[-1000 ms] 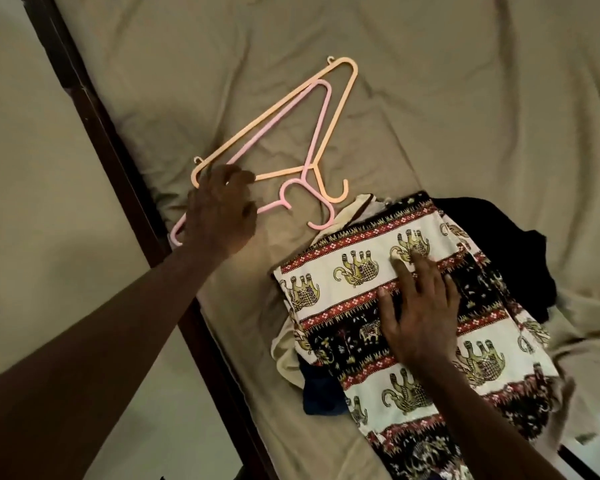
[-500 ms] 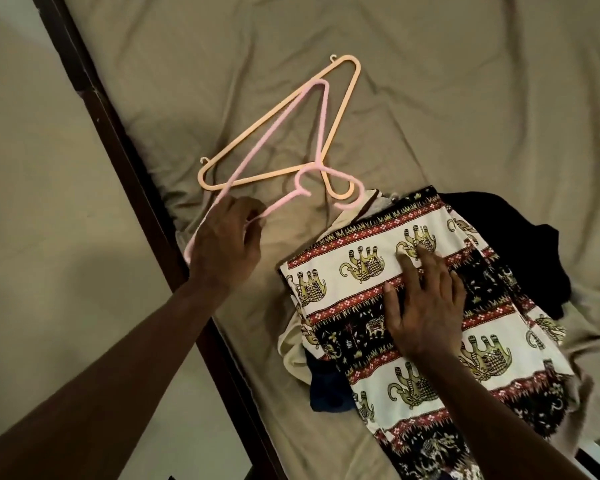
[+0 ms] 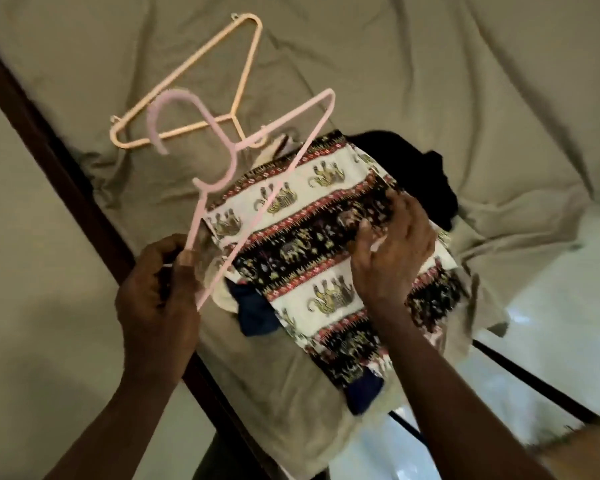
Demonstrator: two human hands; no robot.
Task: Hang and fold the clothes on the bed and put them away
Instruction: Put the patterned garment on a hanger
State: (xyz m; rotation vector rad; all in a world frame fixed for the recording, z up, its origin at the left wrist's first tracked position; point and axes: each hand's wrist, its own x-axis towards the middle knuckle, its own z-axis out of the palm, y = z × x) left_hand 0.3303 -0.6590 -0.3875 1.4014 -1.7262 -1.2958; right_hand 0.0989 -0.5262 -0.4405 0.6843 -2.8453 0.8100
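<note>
My left hand (image 3: pixel 156 289) grips one corner of a pink plastic hanger (image 3: pixel 229 161), lifted above the bed with its hook up and to the left. Under it lies a folded elephant-print garment (image 3: pixel 305 244) in white, black and red bands, on top of a small pile. My right hand (image 3: pixel 392 251) rests on this garment with fingers spread and slightly bent at its far edge. An orange hanger (image 3: pixel 187 81) lies flat on the beige bedsheet (image 3: pixel 430 81) beyond.
A black garment (image 3: pixel 420 168) sits behind the printed one, and a dark blue piece (image 3: pixel 253 313) and cream cloth poke out beneath. The dark wooden bed frame (image 3: pixel 66 188) runs diagonally at left. Pale floor (image 3: pixel 551 323) shows at the right.
My left hand has lifted the pink hanger off the orange one and carried it right, over the printed garment. My right hand slid toward the garment's far right edge.
</note>
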